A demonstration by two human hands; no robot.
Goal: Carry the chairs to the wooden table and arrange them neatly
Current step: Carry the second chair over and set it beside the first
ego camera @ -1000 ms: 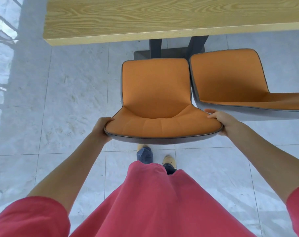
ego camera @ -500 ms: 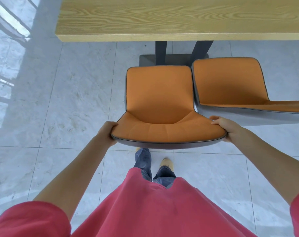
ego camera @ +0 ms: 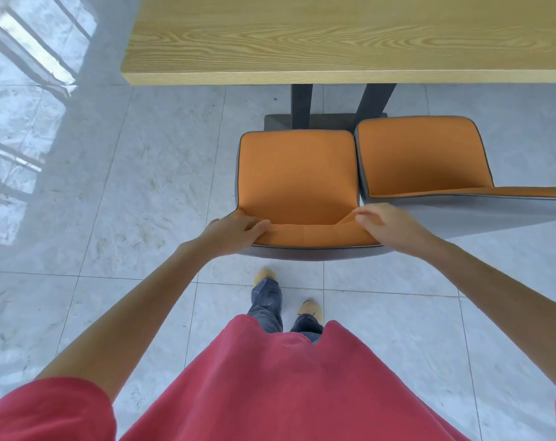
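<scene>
An orange chair with a grey shell [ego camera: 297,176] stands in front of me, its seat pointing toward the wooden table [ego camera: 334,36]. My left hand [ego camera: 238,229] grips the left end of its backrest top. My right hand [ego camera: 388,222] lies over the right end of the backrest top, fingers curled on the orange padding. A second orange chair [ego camera: 420,157] stands right beside it on the right, their edges almost touching. The legs of both chairs are hidden.
The table's dark legs and base plate [ego camera: 302,105] rise just beyond the chairs. Pale marble floor tiles [ego camera: 143,186] spread to the left, with window reflections. My feet [ego camera: 307,308] stand just behind the chair.
The chair has moved forward toward the table, and my hands have shifted from the backrest's sides to over its top edge. The view has moved back and to the left.
</scene>
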